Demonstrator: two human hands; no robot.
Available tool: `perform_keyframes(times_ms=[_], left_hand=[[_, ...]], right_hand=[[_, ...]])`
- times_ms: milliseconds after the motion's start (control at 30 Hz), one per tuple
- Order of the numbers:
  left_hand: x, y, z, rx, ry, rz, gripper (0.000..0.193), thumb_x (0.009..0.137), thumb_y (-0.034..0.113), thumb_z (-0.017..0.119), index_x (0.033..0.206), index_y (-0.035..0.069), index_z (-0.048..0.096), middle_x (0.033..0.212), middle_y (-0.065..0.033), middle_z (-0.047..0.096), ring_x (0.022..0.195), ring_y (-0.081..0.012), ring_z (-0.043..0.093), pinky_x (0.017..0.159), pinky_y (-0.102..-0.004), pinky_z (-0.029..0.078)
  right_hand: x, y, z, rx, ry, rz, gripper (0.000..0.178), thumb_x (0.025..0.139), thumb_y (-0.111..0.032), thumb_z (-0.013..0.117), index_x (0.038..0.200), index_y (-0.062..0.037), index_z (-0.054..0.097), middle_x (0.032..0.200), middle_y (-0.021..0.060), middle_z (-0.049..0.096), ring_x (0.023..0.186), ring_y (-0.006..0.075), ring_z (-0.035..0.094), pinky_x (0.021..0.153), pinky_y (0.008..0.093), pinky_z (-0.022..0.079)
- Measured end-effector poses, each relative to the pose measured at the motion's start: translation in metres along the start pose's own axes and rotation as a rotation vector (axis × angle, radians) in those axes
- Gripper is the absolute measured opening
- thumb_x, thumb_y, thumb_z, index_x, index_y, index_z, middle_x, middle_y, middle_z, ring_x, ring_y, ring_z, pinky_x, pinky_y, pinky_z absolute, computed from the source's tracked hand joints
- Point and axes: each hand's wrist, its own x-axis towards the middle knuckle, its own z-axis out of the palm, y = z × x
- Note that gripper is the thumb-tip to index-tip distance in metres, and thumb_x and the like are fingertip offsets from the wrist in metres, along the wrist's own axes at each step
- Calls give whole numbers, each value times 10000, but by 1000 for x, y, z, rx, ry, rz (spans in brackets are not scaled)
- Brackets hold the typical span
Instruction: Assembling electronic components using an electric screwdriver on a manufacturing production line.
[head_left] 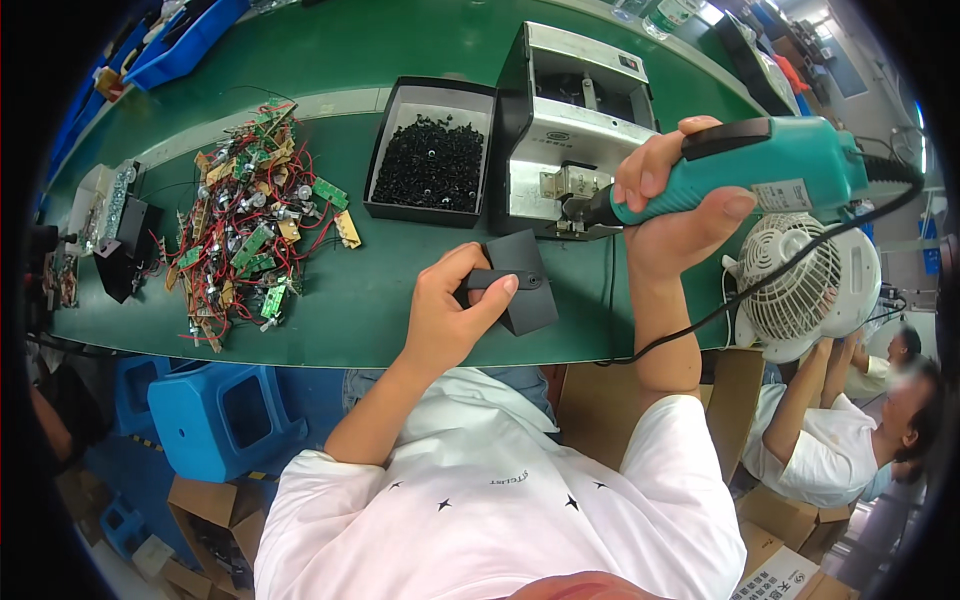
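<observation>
My left hand (440,312) is closed round a black box-shaped housing (532,308) near the table's front edge. The thumb and fingers pinch a dark flat strip that lies across it, with a small round screw or hole at its end. My right hand (680,185) grips a teal electric screwdriver (790,165), held nearly level with its nose pointing left. That nose meets the metal outlet of a screw feeder (565,140); the bit's tip is hidden there. Left of the feeder stands an open box (420,211) full of small black screws.
A tangled heap of circuit boards with red wires (245,230) covers the table's left part. A white fan (800,275) stands at the right, and the screwdriver's black cable (740,298) crosses before it. Blue stools (205,425) are below the edge; another person (825,445) sits at right.
</observation>
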Motion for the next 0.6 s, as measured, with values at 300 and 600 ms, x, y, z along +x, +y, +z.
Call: perform_keyframes(times_ms=[300,600], left_hand=[[0,3,2,-20,5,0,207,780,66,640,687,36,458,664,2,422,572,-97,332,535,-217,298],[0,-2,0,-3,-3,9,205,781,69,643,687,32,465,667,1,429,572,-97,335,533,-220,293]], right_hand=[[-1,6,-6,87,-38,-16,633,826,-592,513,1049,0,508,544,22,478,403,108,401,365,234,338],[0,-28,7,60,-57,285,736,809,-731,444,1111,-61,491,552,-12,447,398,83,373,370,227,330]])
